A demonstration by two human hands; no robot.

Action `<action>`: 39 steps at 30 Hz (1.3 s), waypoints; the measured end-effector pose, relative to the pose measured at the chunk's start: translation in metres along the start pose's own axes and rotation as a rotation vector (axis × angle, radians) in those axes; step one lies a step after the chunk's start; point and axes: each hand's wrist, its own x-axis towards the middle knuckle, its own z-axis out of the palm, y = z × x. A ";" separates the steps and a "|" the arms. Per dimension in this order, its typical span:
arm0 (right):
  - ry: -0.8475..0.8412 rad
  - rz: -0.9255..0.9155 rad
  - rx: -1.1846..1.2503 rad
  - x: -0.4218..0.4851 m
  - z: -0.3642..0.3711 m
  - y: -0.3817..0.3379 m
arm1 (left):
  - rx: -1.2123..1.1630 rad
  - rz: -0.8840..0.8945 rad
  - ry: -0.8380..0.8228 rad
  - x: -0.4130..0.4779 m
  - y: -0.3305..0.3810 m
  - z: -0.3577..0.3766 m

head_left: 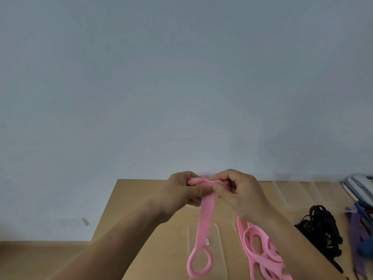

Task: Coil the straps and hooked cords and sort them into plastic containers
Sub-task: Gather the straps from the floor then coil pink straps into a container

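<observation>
A pink strap hangs from between my two hands above the wooden table; its looped end dangles over a clear plastic container. My left hand grips the strap's rolled upper part. My right hand pinches the same roll from the right side. More pink straps lie in a loose pile under my right forearm, partly hidden by it.
A tangle of black cords lies to the right, with purple and blue straps beyond it at the frame edge. Clear containers stand along the table's back edge by the wall. The table's left edge drops to the floor.
</observation>
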 end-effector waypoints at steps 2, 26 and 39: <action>0.031 -0.057 -0.048 -0.002 0.001 -0.001 | -0.009 -0.011 -0.061 -0.002 0.003 -0.001; -0.094 0.173 0.286 0.001 0.007 0.004 | -0.064 0.012 0.061 -0.001 0.004 -0.002; 0.077 0.016 0.158 -0.006 0.013 0.003 | -0.217 -0.185 -0.128 -0.001 0.008 -0.006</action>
